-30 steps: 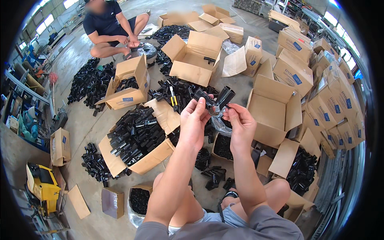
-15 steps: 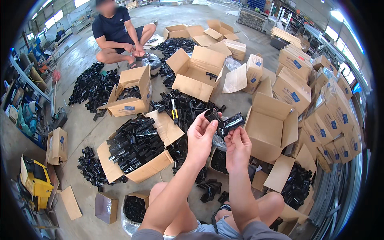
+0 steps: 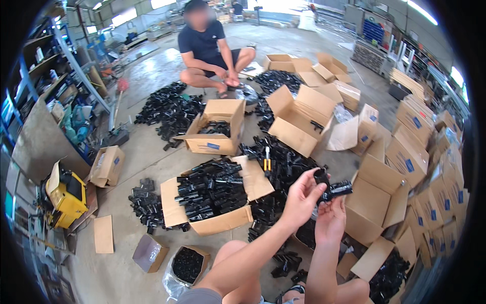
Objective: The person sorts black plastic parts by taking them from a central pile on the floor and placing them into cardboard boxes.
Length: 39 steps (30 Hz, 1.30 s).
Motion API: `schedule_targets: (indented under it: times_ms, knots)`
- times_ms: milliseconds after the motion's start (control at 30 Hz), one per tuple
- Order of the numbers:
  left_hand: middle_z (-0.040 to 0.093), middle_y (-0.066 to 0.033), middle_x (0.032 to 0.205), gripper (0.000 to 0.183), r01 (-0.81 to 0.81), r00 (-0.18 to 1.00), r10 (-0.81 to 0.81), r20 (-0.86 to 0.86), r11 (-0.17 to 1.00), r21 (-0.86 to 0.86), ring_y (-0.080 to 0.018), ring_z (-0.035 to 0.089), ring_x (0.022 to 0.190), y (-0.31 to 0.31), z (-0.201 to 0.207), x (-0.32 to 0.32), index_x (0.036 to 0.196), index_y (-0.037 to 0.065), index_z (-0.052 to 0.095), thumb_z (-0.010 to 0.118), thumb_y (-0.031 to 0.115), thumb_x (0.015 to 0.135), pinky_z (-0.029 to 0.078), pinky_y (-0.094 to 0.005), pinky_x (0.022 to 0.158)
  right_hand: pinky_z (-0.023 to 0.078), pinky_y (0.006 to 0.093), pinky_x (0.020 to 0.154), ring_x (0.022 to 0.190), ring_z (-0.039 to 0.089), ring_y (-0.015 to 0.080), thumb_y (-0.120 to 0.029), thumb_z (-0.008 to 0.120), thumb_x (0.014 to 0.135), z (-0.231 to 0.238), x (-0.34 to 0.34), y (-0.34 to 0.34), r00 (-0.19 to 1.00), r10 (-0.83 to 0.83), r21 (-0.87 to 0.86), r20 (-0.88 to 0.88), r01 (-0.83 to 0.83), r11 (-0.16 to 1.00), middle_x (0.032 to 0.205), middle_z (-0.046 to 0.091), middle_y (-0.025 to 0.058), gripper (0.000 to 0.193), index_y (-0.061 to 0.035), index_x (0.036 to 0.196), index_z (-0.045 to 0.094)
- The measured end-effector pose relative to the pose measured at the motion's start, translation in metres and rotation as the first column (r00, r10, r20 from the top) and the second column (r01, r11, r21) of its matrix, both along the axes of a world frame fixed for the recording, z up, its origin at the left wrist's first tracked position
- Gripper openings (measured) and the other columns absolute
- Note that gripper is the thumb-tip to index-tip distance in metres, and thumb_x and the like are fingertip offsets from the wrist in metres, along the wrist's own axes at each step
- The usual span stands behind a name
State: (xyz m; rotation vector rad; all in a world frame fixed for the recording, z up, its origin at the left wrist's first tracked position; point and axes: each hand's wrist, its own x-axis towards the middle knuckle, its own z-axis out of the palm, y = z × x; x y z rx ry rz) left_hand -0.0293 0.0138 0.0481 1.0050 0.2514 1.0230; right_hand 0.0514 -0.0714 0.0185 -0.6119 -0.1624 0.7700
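Note:
Between my two hands is a glossy black tube fitting [image 3: 338, 190], with one round open end pointing up and another barrel pointing right. I cannot tell whether it is one piece or two joined. My left hand [image 3: 305, 197] grips its upper left end, thumb across the front. Below it, my right hand [image 3: 331, 222] closes its fingertips on the underside of the right barrel. Just left of my hands spreads a pile of similar black fittings [image 3: 288, 164], with a yellow-handled tool [image 3: 267, 161] lying on it. An open carton [image 3: 377, 197] stands right of my hands.
A carton heaped with fittings [image 3: 220, 227] sits left of my forearms, near a small box of black parts [image 3: 204, 261]. Another person [image 3: 205, 48] sits on the floor beyond more piles and cartons. Stacked cartons [image 3: 430, 207] line the right; a yellow machine [image 3: 71, 200] stands left.
My view has swung left, so the whole scene sits further right and lower. Both hands keep hold of the fitting, its right barrel now lying more level.

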Motion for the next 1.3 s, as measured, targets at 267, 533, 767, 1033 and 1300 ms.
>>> schedule_targets:
  times_ms: [267, 533, 767, 1033, 1300]
  knots:
    - [0.063, -0.0124, 0.134, 0.040, 0.037, 0.999, -0.037, -0.008, 0.997, 0.062, -0.0165, 0.059, 0.126, -0.001, -0.002, -0.007, 0.141, -0.001, 0.049, 0.060, 0.001, 0.102, 0.047, -0.0321, 0.109, 0.052, 0.0235, 0.079, 0.090, 0.063, 0.0067, -0.023, 0.061, 0.106, 0.008, -0.016, 0.006, 0.987, -0.137, -0.067, 0.088, 0.144, 0.987, 0.105, 0.068, -0.0004, 0.021, -0.0091, 0.121, 0.063]
    - [0.071, -0.0135, 0.118, 0.048, 0.087, 0.832, 0.224, -0.507, 0.851, 0.518, -0.0280, 0.070, 0.110, -0.019, 0.026, -0.017, 0.132, 0.004, 0.060, 0.074, 0.007, 0.087, 0.053, -0.0334, 0.095, 0.052, 0.0321, 0.084, 0.102, 0.064, 0.0115, -0.026, 0.059, 0.106, -0.008, -0.001, -0.002, 0.993, -0.027, -0.161, 0.113, 0.045, 0.986, 0.111, 0.068, 0.0022, 0.025, -0.0069, 0.121, 0.067]
    - [0.070, -0.0027, 0.118, 0.048, 0.146, 0.929, -0.123, -0.349, 0.989, 0.040, -0.0123, 0.065, 0.105, 0.006, -0.010, -0.014, 0.140, 0.004, 0.061, 0.068, 0.032, 0.102, 0.054, -0.0302, 0.091, 0.052, 0.0308, 0.087, 0.100, 0.066, 0.0151, -0.019, 0.059, 0.105, -0.010, 0.000, -0.015, 0.998, 0.049, -0.318, 0.036, -0.035, 0.947, 0.114, 0.069, 0.0057, 0.024, -0.0036, 0.123, 0.065]
    - [0.068, 0.0029, 0.095, 0.038, 0.269, 0.705, -0.355, -0.614, 0.935, -0.232, -0.0066, 0.062, 0.088, 0.014, -0.014, -0.016, 0.132, 0.006, 0.068, 0.065, 0.029, 0.103, 0.054, -0.0262, 0.075, 0.048, 0.0251, 0.087, 0.097, 0.064, 0.0097, -0.011, 0.068, 0.100, -0.015, 0.012, -0.014, 0.909, 0.185, -0.412, 0.374, -0.016, 0.911, 0.109, 0.072, 0.0050, 0.025, 0.0045, 0.120, 0.068]
    - [0.068, 0.0024, 0.101, 0.034, 0.326, 0.789, -0.377, -0.486, 0.926, -0.190, -0.0036, 0.057, 0.081, 0.012, -0.020, -0.004, 0.133, 0.004, 0.067, 0.062, 0.024, 0.105, 0.052, -0.0229, 0.070, 0.048, 0.0246, 0.087, 0.097, 0.063, 0.0080, -0.014, 0.066, 0.102, -0.001, 0.023, -0.012, 0.889, 0.146, -0.409, 0.434, 0.051, 0.911, 0.112, 0.071, 0.0037, 0.029, 0.0038, 0.125, 0.067]
